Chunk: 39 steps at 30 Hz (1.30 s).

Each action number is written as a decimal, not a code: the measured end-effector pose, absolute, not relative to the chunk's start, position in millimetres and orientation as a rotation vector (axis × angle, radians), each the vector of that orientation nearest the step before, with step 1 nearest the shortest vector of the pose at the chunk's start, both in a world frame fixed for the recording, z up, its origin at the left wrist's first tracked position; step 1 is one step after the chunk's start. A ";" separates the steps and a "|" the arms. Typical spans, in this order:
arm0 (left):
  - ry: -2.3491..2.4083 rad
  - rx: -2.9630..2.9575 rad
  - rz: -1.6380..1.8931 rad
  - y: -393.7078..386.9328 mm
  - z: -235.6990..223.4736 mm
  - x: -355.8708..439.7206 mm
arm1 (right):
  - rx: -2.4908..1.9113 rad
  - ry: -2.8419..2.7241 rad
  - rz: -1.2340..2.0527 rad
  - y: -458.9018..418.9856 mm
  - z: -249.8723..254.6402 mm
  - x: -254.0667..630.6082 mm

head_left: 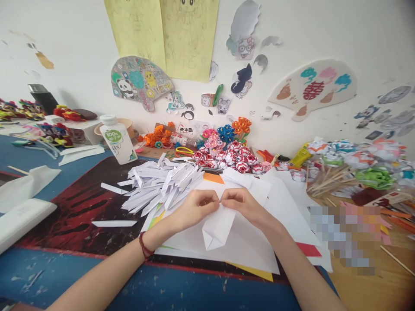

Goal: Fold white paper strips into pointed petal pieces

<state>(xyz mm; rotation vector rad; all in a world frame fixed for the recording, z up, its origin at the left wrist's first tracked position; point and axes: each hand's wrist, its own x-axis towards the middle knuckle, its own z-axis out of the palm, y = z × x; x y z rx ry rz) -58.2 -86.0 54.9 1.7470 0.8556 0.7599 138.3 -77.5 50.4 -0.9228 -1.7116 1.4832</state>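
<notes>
A folded piece of white paper [218, 231] hangs between my two hands, its lower end coming to a blunt point. My left hand [202, 205] pinches its upper left edge, a dark red cord bracelet round the wrist. The upper right edge is pinched by the fingertips of my right hand [239, 204], close against the left. Beneath lie large white paper sheets [253, 255] with coloured sheets under them. Just left of my left hand is a heap of narrow folded white paper strips [155, 183].
A white bottle [118, 140] stands behind the strips. Red-and-white paper flowers [233, 155] line the wall. Wooden sticks [332, 179] and more paper flowers [372, 172] lie right. A white case [22, 222] rests left, and one loose strip [114, 223] lies on the dark mat [74, 207].
</notes>
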 end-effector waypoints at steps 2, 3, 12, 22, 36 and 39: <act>0.844 1.733 0.756 -86.0 54.5 -58.2 | -0.936 -1.720 1.463 -76.6 50.9 139.9; 0.841 1.726 0.761 -85.9 54.5 -58.3 | -0.948 -1.719 1.451 -76.2 51.5 140.7; 0.838 1.615 0.867 -83.2 55.4 -62.5 | -0.987 -1.630 1.374 -71.3 53.9 150.0; 0.911 1.518 1.141 -80.4 55.7 -60.0 | -0.970 -1.748 1.464 -73.1 55.0 141.5; 0.972 1.465 1.168 -75.2 48.8 -61.6 | -1.122 -1.824 1.395 -77.9 48.4 134.4; 0.952 1.483 1.107 -76.5 51.3 -60.9 | -1.163 -1.750 1.332 -77.3 52.9 135.3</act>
